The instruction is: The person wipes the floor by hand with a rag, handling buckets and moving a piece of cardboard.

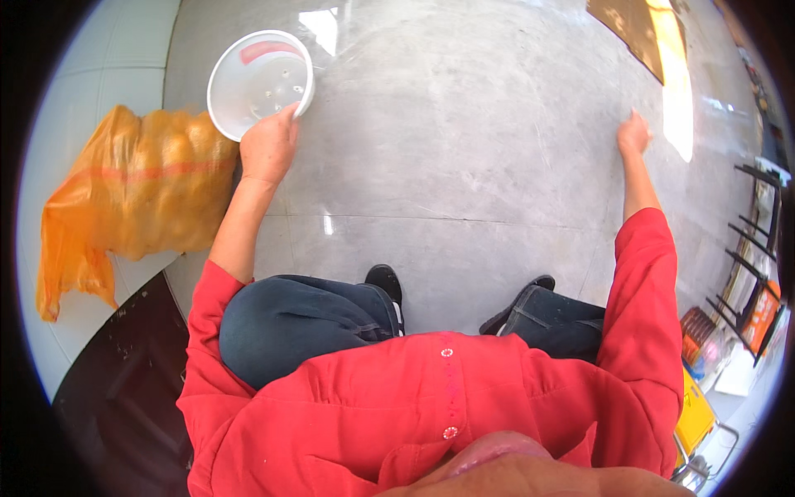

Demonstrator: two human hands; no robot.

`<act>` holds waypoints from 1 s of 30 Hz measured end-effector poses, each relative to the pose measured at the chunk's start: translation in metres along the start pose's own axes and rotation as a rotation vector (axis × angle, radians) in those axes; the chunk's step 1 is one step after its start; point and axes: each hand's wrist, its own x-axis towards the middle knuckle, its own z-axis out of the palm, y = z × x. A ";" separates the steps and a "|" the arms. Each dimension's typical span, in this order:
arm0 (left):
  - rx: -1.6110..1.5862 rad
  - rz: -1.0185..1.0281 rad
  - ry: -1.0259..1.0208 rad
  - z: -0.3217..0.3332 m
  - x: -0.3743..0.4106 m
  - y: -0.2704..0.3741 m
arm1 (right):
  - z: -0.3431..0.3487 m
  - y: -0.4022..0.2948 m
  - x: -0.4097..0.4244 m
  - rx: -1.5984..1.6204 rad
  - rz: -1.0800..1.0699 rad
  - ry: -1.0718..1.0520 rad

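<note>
At the upper left, my left hand (269, 146) grips the near rim of a translucent white plastic bucket (248, 68). A red patch shows on its far wall, and several small bright spots dot the bottom. I look down into its round mouth. My right hand (635, 132) is stretched out to the right over the grey floor. Its fingers look curled, and the view does not settle whether anything small is in them. Beside the bucket, on the left, lies an orange mesh sack (168, 180) packed with round yellow-orange fruit.
Grey floor tiles (447, 143) extend ahead of my black shoes (384, 282). Cardboard (640, 31) lies at the upper right. A black metal rack (754, 248) and a yellow object with a metal frame (694, 410) stand right. A dark brown panel (133, 379) is lower left.
</note>
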 end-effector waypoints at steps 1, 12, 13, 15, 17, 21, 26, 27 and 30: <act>-0.008 -0.009 -0.014 0.003 0.002 0.004 | 0.004 0.010 0.004 -0.010 -0.067 0.120; 0.043 -0.222 0.131 -0.022 0.020 0.008 | -0.038 -0.451 -0.372 0.935 -1.359 -0.019; 0.024 -0.246 0.149 -0.023 0.020 0.006 | -0.038 -0.467 -0.369 0.878 -1.335 -0.001; 0.000 -0.267 0.179 -0.030 0.015 0.000 | -0.044 -0.492 -0.336 0.760 -1.280 0.022; -0.025 -0.208 0.167 -0.022 0.021 0.011 | -0.005 -0.503 -0.245 0.996 -0.994 -0.003; -0.031 -0.137 0.074 -0.002 0.003 -0.012 | 0.004 -0.389 -0.040 0.598 -0.557 0.166; -0.094 -0.099 -0.004 0.024 0.012 -0.003 | 0.036 -0.106 0.012 0.249 -0.242 0.061; -0.101 -0.080 -0.014 0.027 0.014 -0.003 | 0.025 -0.050 0.015 0.137 -0.212 -0.157; -0.108 -0.045 0.034 0.036 0.024 -0.006 | -0.030 0.056 0.013 -0.213 -0.145 -0.553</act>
